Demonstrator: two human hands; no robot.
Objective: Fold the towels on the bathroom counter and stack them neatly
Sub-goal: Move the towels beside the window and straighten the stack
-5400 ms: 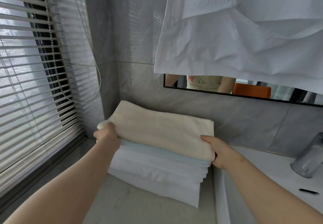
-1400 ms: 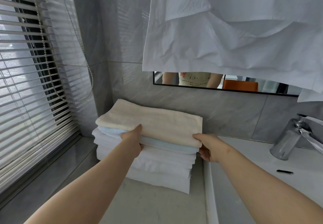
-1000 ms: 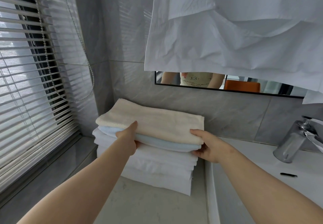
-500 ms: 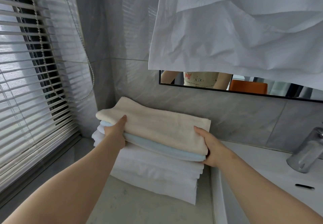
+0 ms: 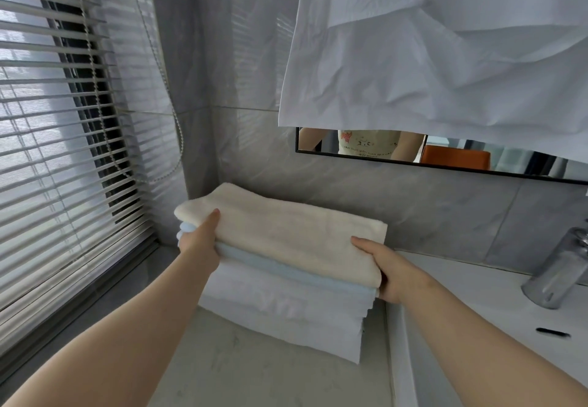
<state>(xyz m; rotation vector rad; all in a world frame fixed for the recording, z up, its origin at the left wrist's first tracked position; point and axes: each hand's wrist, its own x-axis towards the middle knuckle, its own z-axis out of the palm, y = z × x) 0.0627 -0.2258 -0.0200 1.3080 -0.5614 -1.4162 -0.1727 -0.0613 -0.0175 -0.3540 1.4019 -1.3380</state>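
Marble-look grey counter (image 5: pixel 254 371) comes first, running out in front of the stack (image 5: pixel 318 320), which sits on it pushed back toward the wall corner. Both forearms reach in to the stack.

Left hand (image 5: pixel 200 241) has its thumb laid on top of the cream towel (image 5: pixel 286 235) at the stack's left end, fingers tucked out of sight below. So it's pinching that end, though I can't tell how many layers it has. Right hand (image 5: pixel 388 266) does the same at the stack's right end, thumb on top and fingers curled under the pale blue towel (image 5: pixel 286 270) just beneath.

My read is that gripping both ends keeps the top layers flat while they get squared up (one end only would let the fold sag open). Under those two are the white towels (image 5: pixel 280 308), folded, with near edges stepping out toward the camera. The pile isn't quite flush, so I'd guess this is the final tidy-up.

Right of the stack is the basin (image 5: pixel 477 295) with a chrome tap (image 5: pixel 560 276). Above and behind the stack, a mirror (image 5: pixel 445 152) is mostly covered by a hanging white cloth (image 5: pixel 429 57). Left of the stack are slatted blinds (image 5: pixel 57 152)
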